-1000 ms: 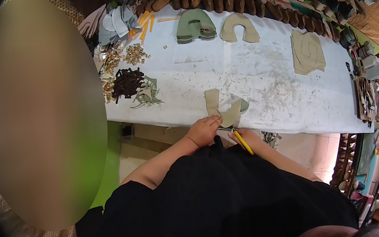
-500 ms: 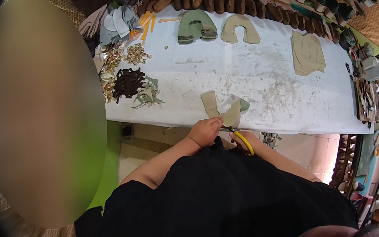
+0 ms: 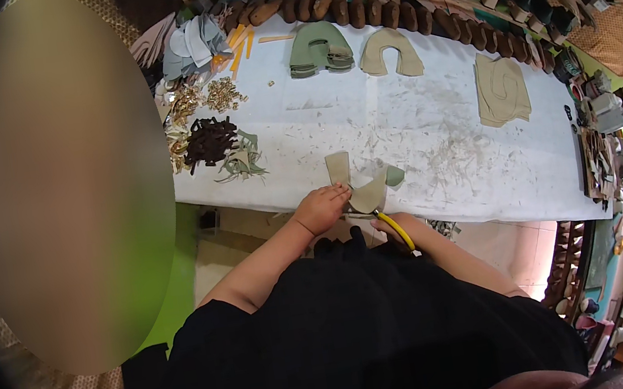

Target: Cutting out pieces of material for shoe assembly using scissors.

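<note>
At the table's near edge my left hand (image 3: 324, 207) grips a curved, beige-and-green shoe upper piece (image 3: 368, 196). One beige arm of it stands out beyond my fingers, and its green side shows at the right. My right hand (image 3: 392, 229) is closed around scissors (image 3: 396, 232) with yellow handles. Their blades meet the lower edge of the piece, mostly hidden beneath it.
On the white-covered table (image 3: 429, 120) lie stacked green U-shaped pieces (image 3: 318, 47), beige U-shaped pieces (image 3: 390, 52) and beige S-slit pieces (image 3: 501, 88). Dark strips (image 3: 210, 142), green scraps (image 3: 244, 160) and gold buckles (image 3: 224, 94) lie left. Shoe lasts (image 3: 389, 15) line the back.
My left hand has shifted slightly left and up along the piece. The piece's curve now faces more toward me, with the scissors at its lower edge. The view has shifted slightly.
</note>
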The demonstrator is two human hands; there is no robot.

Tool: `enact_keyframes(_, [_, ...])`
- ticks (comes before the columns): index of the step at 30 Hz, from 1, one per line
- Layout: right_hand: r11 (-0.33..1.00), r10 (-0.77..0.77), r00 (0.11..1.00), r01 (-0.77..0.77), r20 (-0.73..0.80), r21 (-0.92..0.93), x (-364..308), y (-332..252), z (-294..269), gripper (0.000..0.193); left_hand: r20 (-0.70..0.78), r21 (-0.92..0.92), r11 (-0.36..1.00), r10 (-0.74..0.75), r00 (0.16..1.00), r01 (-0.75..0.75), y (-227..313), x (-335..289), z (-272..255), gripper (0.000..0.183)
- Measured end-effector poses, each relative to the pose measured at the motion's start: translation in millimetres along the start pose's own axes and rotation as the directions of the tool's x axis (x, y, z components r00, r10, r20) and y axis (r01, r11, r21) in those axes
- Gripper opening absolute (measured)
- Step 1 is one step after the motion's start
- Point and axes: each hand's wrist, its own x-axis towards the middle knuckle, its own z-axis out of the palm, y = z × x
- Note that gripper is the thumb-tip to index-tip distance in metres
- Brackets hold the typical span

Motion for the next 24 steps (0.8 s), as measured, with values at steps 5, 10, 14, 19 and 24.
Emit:
enact_keyframes(5, [0.983, 0.174, 0.982, -0.17, 0.068, -0.066, 14, -33, -21, 0.073, -0.114, 0.021, 0.995, -0.093, 0.989, 0.096, -10, 5, -14, 0.025])
enact_keyframes(10, [0.987, 0.154, 0.988, -0.153, -0.024, 0.039, 15, -46, -15, 0.065, -0.077, -0.028, 0.988, -0.154, 0.985, 0.153, -15, -3, -13, 0.027])
enact_keyframes(14, [0.988, 0.153, 0.988, -0.153, -0.034, -0.02, 16, -36, -11, 0.072, -0.06, -0.077, 0.984, -0.167, 0.984, 0.162, -12, -10, -6, 0.032])
enact_keyframes(19, [0.991, 0.125, 0.992, -0.126, -0.024, -0.045, 9, -24, -13, 0.07, -0.041, -0.122, 0.98, -0.163, 0.986, 0.157, -8, -19, -5, 0.034])
enact_keyframes(24, [0.986, 0.149, 0.988, -0.151, -0.025, -0.069, 4, -29, -4, 0.069, -0.029, -0.181, 0.969, -0.177, 0.984, 0.169, -2, -25, -5, 0.036])
